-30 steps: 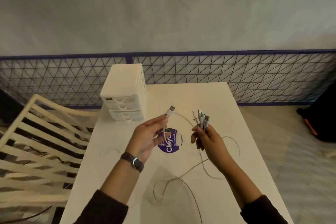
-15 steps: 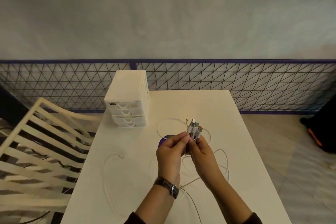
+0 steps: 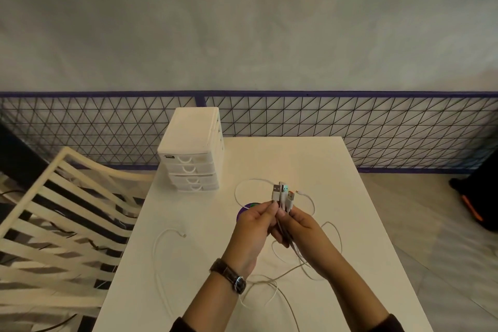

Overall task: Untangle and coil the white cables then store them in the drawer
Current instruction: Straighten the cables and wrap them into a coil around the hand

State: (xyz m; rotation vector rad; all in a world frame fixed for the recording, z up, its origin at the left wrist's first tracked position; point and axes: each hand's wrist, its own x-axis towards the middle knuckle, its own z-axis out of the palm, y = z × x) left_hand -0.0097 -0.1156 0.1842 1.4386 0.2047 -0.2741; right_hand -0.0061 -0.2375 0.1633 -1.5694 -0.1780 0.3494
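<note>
Several white cables [image 3: 334, 234] lie in loose loops on the white table [image 3: 269, 159]. Their USB plug ends [image 3: 283, 195] stand bunched together, pointing up. My right hand [image 3: 301, 234] grips the cables just below the plugs. My left hand [image 3: 254, 226] pinches the same bunch from the left. One cable end [image 3: 183, 235] trails off alone to the left. A white drawer unit [image 3: 192, 151] with several shut drawers stands at the table's back left.
A round purple sticker [image 3: 244, 213] shows on the table, partly under my left hand. A cream slatted chair [image 3: 59, 224] stands left of the table. A wire-mesh fence [image 3: 377, 129] runs behind. A dark bag [image 3: 482, 197] sits on the floor at right.
My hands were apart, each holding plugs. They came together, and all the plug ends now sit in one bunch held by both hands.
</note>
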